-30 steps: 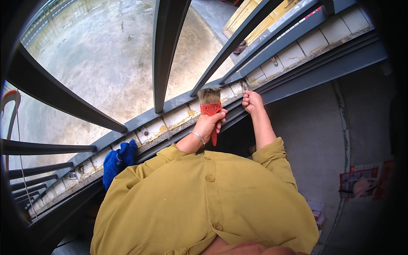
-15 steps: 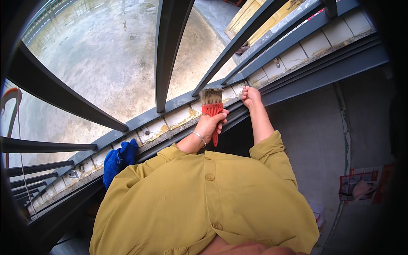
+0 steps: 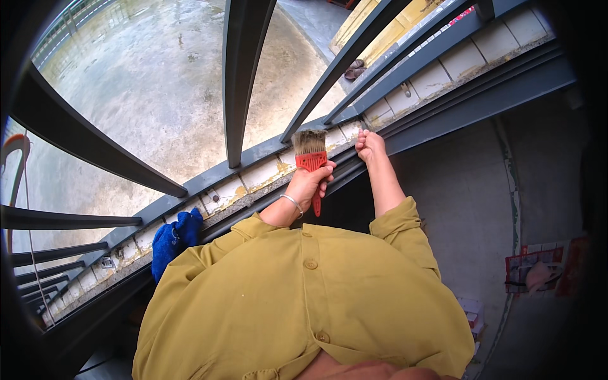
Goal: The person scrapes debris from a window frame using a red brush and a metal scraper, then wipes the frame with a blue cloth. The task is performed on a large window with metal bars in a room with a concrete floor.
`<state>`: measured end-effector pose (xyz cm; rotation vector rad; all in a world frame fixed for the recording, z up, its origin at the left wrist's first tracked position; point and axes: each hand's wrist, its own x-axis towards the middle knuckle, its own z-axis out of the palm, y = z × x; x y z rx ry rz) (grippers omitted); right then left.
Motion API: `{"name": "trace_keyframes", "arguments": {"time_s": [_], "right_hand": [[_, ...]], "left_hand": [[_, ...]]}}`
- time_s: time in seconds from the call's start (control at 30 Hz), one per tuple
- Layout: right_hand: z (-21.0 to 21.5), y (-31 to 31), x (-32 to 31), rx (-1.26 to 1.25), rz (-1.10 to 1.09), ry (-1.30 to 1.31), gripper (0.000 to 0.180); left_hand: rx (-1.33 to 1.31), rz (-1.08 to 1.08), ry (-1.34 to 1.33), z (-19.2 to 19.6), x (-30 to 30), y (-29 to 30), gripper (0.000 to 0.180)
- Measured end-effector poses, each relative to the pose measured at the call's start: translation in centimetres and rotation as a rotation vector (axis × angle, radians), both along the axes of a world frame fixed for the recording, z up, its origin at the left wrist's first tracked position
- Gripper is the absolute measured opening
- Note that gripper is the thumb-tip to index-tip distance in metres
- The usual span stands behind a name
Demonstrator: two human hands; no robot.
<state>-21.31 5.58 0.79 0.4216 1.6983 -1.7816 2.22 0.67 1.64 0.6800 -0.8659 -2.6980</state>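
Brush (image 3: 311,161) mid-frame, clasped in left hand (image 3: 305,184), bristles over sill (image 3: 259,174); right hand (image 3: 372,148) curled closed just right, contents unclear; yellowish patches (image 3: 240,190) left of centre suggest work partway, more left.

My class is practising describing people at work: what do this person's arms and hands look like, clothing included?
Both sleeves are mustard-coloured cloth, ending short of the wrists. The left hand and right hand wear no gloves. A thin, silvery bracelet circles the left wrist; none shows on the right.
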Motion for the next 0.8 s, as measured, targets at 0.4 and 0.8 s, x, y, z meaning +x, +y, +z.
{"name": "trace_keyframes", "arguments": {"time_s": [0.4, 0.8], "right_hand": [[0.2, 1.0, -0.4, -0.086, 0.017, -0.096, 0.014], [-0.3, 0.6, -1.8, -0.358, -0.167, -0.238, 0.01]], "left_hand": [[-0.005, -0.018, 0.0, -0.2, 0.0, -0.1, 0.019], [-0.035, -0.005, -0.01, -0.2, 0.0, 0.0, 0.017]]}}
